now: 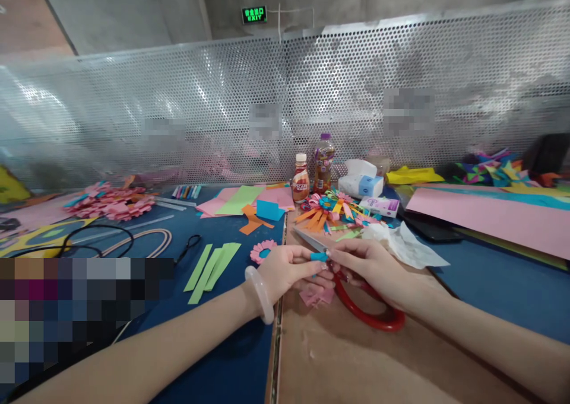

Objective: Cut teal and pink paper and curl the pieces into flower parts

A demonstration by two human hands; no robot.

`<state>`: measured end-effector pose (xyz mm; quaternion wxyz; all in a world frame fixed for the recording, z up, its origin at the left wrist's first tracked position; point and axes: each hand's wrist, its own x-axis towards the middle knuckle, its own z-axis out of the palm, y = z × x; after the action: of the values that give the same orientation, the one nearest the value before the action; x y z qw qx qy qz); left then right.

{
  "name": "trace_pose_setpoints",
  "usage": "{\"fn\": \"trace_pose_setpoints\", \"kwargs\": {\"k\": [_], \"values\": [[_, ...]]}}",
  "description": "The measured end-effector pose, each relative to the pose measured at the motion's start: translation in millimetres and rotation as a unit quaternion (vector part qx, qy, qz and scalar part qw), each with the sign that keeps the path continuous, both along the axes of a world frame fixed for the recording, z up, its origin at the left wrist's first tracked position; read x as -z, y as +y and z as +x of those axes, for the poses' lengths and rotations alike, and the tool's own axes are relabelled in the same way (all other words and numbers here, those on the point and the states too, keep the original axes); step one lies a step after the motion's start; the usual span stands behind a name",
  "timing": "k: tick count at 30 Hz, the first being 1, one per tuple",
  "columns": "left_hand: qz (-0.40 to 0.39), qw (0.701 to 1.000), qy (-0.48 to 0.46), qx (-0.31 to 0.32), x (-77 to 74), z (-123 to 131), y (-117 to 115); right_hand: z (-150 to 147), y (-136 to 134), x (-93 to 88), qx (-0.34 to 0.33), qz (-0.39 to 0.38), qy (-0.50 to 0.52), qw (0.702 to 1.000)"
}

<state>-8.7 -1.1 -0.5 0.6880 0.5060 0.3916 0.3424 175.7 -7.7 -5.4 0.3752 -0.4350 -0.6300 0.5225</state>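
A small piece of blue paper (pixel 319 256) is pinched between the thumb and fingers of my left hand (pixel 287 267). The fingertips of my right hand (pixel 363 267) close on its right end. Red-handled scissors (pixel 378 320) pass beneath my right hand, their blades pointing away to the upper left; whether my other fingers grip them is hidden. Below my hands, pink paper pieces (pixel 317 295) rest on the brown tabletop. Just beyond my left hand sits a pink paper flower (pixel 263 251) with a blue centre.
Green paper strips (pixel 214 270) lie to the left, and a heap of pink paper flowers (pixel 118 202) behind them. Two bottles (pixel 324 164), a tissue pack (pixel 360 181) and coloured paper flowers (pixel 332 209) stand ahead. Crumpled tissue (pixel 403 244) and pink sheets (pixel 490 220) are right.
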Motion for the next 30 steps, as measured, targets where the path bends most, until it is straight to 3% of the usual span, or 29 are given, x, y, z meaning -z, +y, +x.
{"fn": "trace_pose_setpoints", "kwargs": {"k": [7,30], "values": [[-0.001,1.000,0.002,-0.001,1.6,0.2,0.8,-0.3,0.0,1.0,-0.004,-0.013,0.045,0.999],[0.010,1.000,0.016,0.001,3.4,-0.2,1.4,1.1,-0.1,2.5,0.002,-0.019,0.047,0.999]]}}
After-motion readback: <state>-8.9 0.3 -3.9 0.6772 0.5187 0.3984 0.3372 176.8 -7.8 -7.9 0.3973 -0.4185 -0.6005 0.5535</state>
